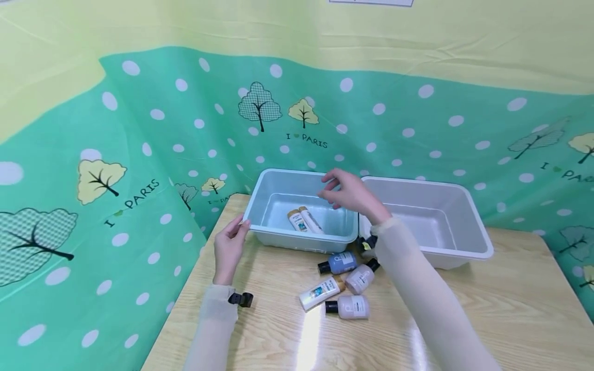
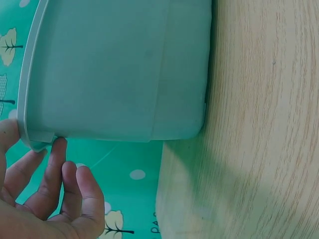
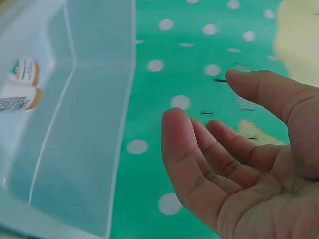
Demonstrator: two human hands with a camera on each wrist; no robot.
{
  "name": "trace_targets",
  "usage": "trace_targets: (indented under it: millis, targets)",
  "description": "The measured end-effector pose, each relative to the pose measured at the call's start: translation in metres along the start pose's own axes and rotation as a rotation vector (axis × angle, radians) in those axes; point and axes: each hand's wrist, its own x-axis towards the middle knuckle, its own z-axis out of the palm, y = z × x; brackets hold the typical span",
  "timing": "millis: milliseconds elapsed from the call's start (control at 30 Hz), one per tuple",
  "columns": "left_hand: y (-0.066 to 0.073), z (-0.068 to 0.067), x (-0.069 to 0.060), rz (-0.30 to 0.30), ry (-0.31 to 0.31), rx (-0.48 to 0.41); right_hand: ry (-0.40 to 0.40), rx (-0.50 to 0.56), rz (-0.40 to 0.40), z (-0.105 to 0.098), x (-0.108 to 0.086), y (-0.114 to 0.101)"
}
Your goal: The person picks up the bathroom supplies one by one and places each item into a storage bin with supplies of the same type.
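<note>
The left hand (image 1: 229, 249) grips the rim of a light blue plastic bin (image 1: 283, 235) at its near left corner; in the left wrist view, thumb and fingers (image 2: 51, 172) meet that rim. Above the right part of the same bin hovers the right hand (image 1: 345, 190), relaxed, with nothing between its fingers. Inside the bin lie two white bottles with gold caps (image 1: 310, 220), seen also in the right wrist view (image 3: 22, 84). On the table in front are a blue bottle (image 1: 342, 263), a white gold-capped bottle (image 1: 320, 292) and two pale pink bottles with black caps (image 1: 355, 307).
A grey bin (image 1: 429, 216) stands against the blue bin's right side, partly hidden by the right forearm. The wooden table (image 1: 506, 304) runs under everything. A green and yellow printed cloth (image 1: 394, 113) hangs behind and to the left.
</note>
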Motion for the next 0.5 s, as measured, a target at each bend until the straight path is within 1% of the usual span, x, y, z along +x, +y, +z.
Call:
trace_targets:
  millis: [133,267,433,500]
  targets:
    - [0.0,0.0,0.0,0.014,0.004,-0.005,0.032,0.012,-0.078,-0.001,-0.035,0.001]
    - [-0.001,0.001,0.0,0.021,0.004,-0.002,0.061,0.006,-0.135,0.003,-0.067,0.006]
    - [-0.001,0.001,0.0,0.023,-0.001,0.001,0.105,-0.018,-0.162,0.013,-0.1,0.022]
    - [-0.002,0.0,0.0,0.026,0.003,-0.003,0.115,-0.003,-0.156,0.018,-0.111,0.03]
